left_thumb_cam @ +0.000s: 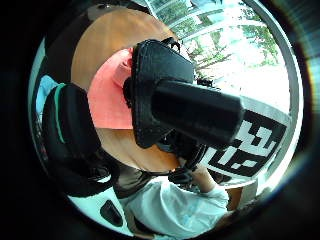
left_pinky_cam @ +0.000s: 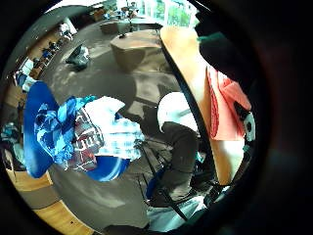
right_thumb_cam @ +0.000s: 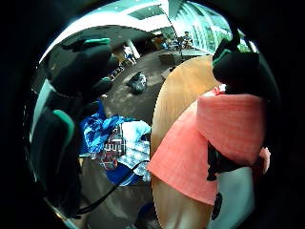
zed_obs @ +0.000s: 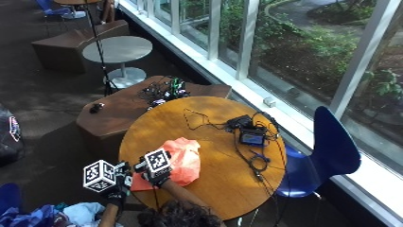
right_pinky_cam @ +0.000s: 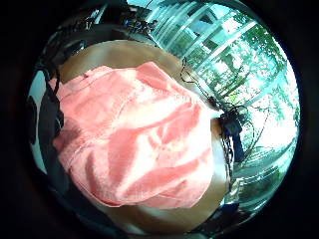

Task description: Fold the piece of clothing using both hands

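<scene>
The person's right hand (zed_obs: 157, 176) rests on the near edge of the coral garment (zed_obs: 178, 162), fingers apparently pinching a raised flap of it, though the glove hides them. The left hand (zed_obs: 116, 189) hangs off the round wooden table (zed_obs: 214, 179); its fingers cannot be read. The garment lies bunched, part-doubled, on the table's near side; most folding seems left.
</scene>
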Demonstrator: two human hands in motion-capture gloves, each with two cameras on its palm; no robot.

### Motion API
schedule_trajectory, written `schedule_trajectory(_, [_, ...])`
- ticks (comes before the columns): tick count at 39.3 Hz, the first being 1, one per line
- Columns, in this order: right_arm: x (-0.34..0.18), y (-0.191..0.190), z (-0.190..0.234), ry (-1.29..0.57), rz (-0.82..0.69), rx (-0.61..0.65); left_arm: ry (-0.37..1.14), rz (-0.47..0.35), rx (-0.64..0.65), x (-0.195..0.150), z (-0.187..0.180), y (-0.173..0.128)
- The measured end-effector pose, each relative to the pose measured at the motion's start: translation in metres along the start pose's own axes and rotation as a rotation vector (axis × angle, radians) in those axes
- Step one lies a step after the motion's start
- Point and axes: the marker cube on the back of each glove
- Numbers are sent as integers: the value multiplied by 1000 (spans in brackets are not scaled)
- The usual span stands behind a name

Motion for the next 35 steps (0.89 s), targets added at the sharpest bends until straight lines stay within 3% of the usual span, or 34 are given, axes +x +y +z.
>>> schedule_trajectory(4, [27, 8, -9, -111, -32, -70, -18, 35, -11, 12, 0, -2])
schedule_trajectory(9, [90, 51, -51, -155, -53, -235, -57, 106, -35, 35, -6, -4])
schedule_trajectory(17, [239, 121, -130, 301, 185, -420, -206, 214, -79, 83, -12, -5])
schedule_trajectory(20, [282, 141, -154, 378, 345, -379, -265, 242, -83, 98, -7, -4])
schedule_trajectory(24, [297, 156, -169, 298, 459, -278, -291, 261, -78, 109, -1, 0])
schedule_trajectory(35, [271, 149, -164, 253, 438, -213, -315, 276, -132, 119, 4, 9])
